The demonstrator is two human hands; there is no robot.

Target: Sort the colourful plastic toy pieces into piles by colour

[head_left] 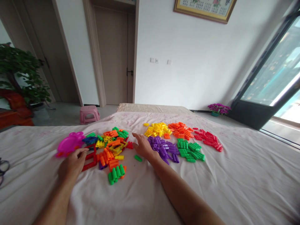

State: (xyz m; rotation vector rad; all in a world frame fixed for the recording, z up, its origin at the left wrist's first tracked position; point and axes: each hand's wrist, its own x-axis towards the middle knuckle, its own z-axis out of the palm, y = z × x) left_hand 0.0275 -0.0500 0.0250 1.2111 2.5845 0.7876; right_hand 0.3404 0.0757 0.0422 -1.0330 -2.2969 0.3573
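My left hand (pixel 73 162) has its fingers closed at the edge of a red plastic frame (pixel 95 156), which is partly hidden behind them. Just beyond it lie a magenta paw-shaped tray (pixel 70 143) and dark blue pieces (pixel 90 140). My right hand (pixel 142 145) is held with thumb and index finger apart, and nothing shows between them. Red pieces (pixel 129 145) lie by its thumb, beside a mixed pile of orange pieces (pixel 106 155), green and yellow ones. A purple pile of tube pieces (pixel 161 147) borders its other side. One green piece (pixel 138 158) lies below the wrist.
Sorted heaps of yellow pieces (pixel 157 128), orange pieces (pixel 181 130), green pieces (pixel 191 150) and red pieces (pixel 208 140) spread to the right. A pale cloth (pixel 234 187) with wrinkles covers the surface. Eyeglasses (pixel 4 167) rest at the left edge; a pink stool (pixel 89 114) stands beyond.
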